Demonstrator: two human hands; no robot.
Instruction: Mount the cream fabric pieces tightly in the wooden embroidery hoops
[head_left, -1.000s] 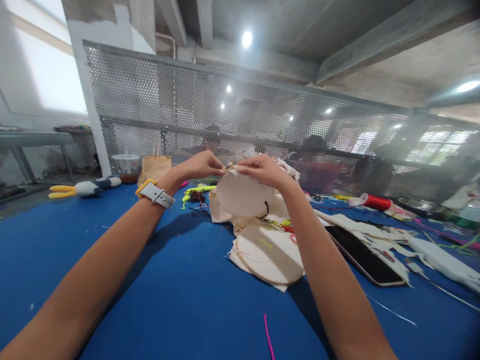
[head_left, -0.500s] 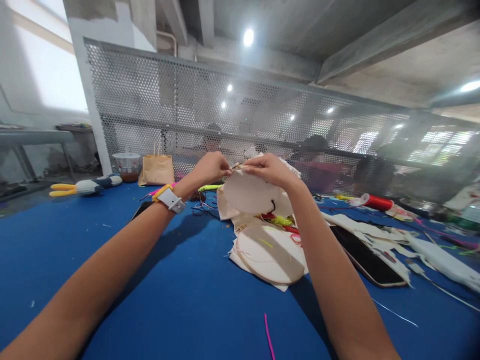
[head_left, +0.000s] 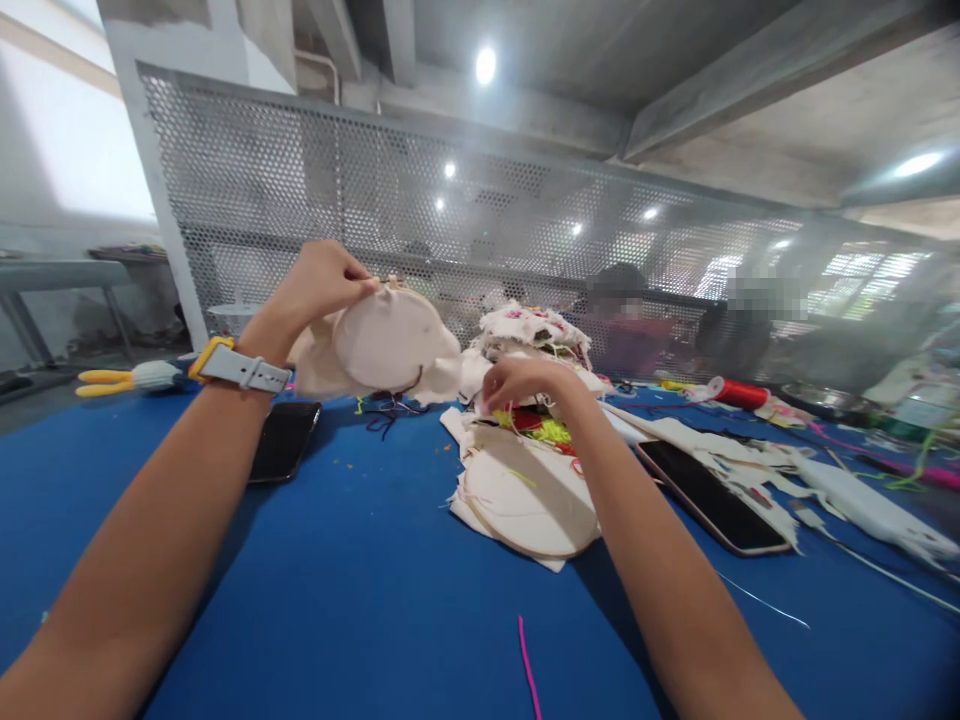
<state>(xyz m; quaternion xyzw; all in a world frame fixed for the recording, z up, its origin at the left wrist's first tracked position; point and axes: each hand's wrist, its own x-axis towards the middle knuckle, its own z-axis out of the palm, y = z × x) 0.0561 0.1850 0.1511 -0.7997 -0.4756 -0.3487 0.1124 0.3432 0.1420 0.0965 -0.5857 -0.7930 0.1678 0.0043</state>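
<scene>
The left hand (head_left: pixel 319 285) holds a cloth-covered hoop (head_left: pixel 390 338) raised over the desk (head_left: pixel 337 600), fingers clenched on its top rim, wrist cocked. The right hand (head_left: pixel 517 382), arm stretched forward, hangs loosely curled and empty at the threads (head_left: pixel 544 428) atop the pile; picking one there would call for a fine pinch.

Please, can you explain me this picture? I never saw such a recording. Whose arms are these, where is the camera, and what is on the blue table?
The camera sits on a person's head and looks down at their own bare arms. The left hand holds up an embroidery hoop with pale cloth. The right hand reaches to a pile of thread on the table. Another hoop lies flat below it. Two phones and a red spool also lie there.
</scene>
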